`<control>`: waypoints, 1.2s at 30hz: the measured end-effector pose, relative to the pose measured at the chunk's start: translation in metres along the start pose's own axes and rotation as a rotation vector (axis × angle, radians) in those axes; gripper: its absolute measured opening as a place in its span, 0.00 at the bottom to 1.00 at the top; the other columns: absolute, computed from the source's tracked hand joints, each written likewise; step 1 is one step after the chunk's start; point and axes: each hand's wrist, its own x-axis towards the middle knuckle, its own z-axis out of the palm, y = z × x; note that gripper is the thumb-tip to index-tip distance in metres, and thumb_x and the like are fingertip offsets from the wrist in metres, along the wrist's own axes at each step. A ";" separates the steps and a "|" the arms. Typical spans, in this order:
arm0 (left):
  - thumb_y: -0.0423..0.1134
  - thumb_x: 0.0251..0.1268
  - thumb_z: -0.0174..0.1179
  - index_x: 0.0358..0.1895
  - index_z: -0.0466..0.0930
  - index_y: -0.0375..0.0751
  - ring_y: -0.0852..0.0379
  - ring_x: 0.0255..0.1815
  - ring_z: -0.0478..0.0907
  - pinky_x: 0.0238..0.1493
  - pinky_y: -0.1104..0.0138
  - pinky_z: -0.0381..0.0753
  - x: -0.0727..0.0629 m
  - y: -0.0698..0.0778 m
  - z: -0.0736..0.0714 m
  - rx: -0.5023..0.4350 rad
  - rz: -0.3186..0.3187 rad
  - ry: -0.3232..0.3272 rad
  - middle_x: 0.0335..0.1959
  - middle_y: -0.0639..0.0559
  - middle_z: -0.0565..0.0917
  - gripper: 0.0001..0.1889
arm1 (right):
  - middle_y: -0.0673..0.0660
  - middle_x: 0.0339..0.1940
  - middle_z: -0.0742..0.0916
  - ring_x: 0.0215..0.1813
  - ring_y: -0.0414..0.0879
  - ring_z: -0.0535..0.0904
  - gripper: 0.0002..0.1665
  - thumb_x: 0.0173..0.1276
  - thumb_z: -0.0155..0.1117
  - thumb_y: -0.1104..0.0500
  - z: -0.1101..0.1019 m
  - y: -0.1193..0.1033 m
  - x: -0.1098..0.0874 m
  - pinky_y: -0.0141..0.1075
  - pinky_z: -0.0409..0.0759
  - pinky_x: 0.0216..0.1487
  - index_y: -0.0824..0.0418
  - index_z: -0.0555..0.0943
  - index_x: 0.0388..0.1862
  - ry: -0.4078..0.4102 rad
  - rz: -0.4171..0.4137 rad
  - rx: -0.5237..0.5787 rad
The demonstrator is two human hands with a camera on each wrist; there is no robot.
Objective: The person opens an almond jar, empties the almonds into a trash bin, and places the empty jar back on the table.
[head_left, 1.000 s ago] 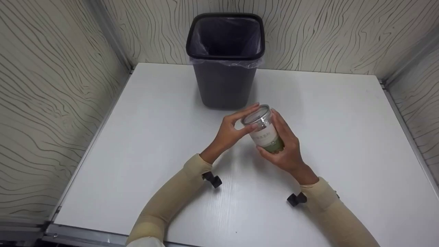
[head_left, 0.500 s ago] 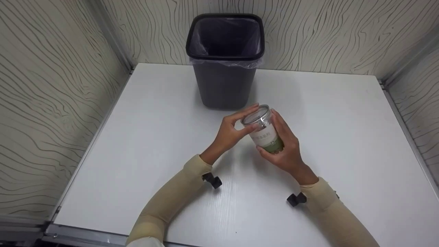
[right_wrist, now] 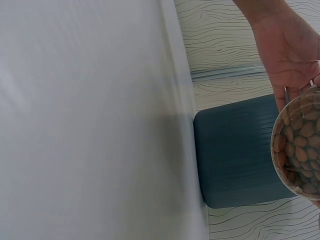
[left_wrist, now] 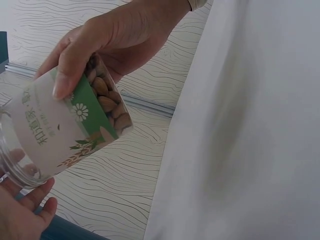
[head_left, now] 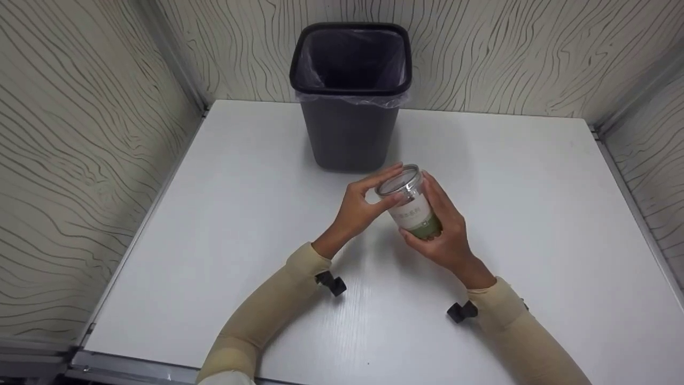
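A clear jar (head_left: 412, 213) with a white and green label is held tilted above the table, its lidded end (head_left: 399, 182) leaning up and to the left. My right hand (head_left: 448, 227) grips the jar's body low down, thumb on the near side. At the upper end, my left hand (head_left: 357, 207) holds the rim between thumb and fingers. Almonds (left_wrist: 106, 100) show through the base end in the left wrist view, where a flower is printed on the label. The right wrist view looks at the jar's round bottom (right_wrist: 302, 150), full of almonds.
A dark grey bin (head_left: 350, 133) with a clear plastic liner stands at the back of the white table (head_left: 224, 214), just beyond the hands. Wood-grain patterned walls (head_left: 497, 59) enclose the table at the back and sides.
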 end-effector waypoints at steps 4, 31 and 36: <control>0.42 0.68 0.69 0.68 0.79 0.45 0.62 0.73 0.69 0.73 0.62 0.65 -0.001 0.000 0.001 0.000 -0.005 0.001 0.71 0.50 0.76 0.25 | 0.78 0.71 0.69 0.74 0.56 0.69 0.56 0.42 0.80 0.68 0.000 -0.012 0.007 0.38 0.68 0.72 0.79 0.64 0.72 -0.002 -0.001 0.025; 0.39 0.66 0.70 0.65 0.80 0.42 0.58 0.71 0.72 0.72 0.61 0.67 -0.004 0.009 0.006 0.021 -0.029 0.070 0.69 0.46 0.77 0.24 | 0.77 0.71 0.70 0.73 0.58 0.70 0.57 0.42 0.81 0.65 0.002 0.002 -0.001 0.38 0.69 0.71 0.79 0.65 0.72 0.002 -0.015 0.025; 0.42 0.67 0.70 0.65 0.81 0.44 0.61 0.71 0.71 0.72 0.62 0.67 -0.004 0.009 0.007 0.046 -0.043 0.082 0.69 0.55 0.77 0.24 | 0.78 0.71 0.70 0.73 0.57 0.69 0.58 0.41 0.81 0.67 0.001 0.002 -0.001 0.38 0.69 0.71 0.79 0.64 0.72 -0.002 -0.007 0.027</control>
